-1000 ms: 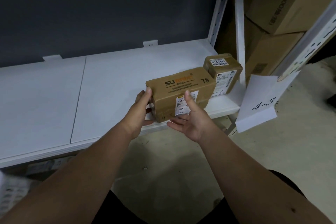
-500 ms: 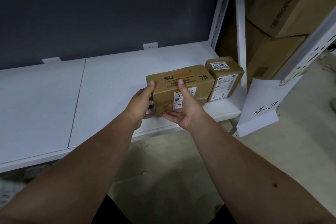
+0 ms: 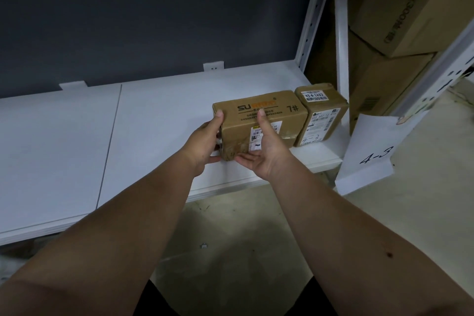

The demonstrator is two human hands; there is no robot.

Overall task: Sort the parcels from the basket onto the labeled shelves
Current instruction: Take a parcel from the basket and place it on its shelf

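White shelf boards stretch under a dark grey back wall. Left hand grips the near-left corner of the brown parcel, thumb on top. Right hand cups its near face, thumb up on top, fingers beneath. That parcel sits near the shelf's front right, just beside a smaller parcel marked 4-3. Far right hangs a paper label reading 4-3.

Dim, sharp picture; wide-angle bending at edges.
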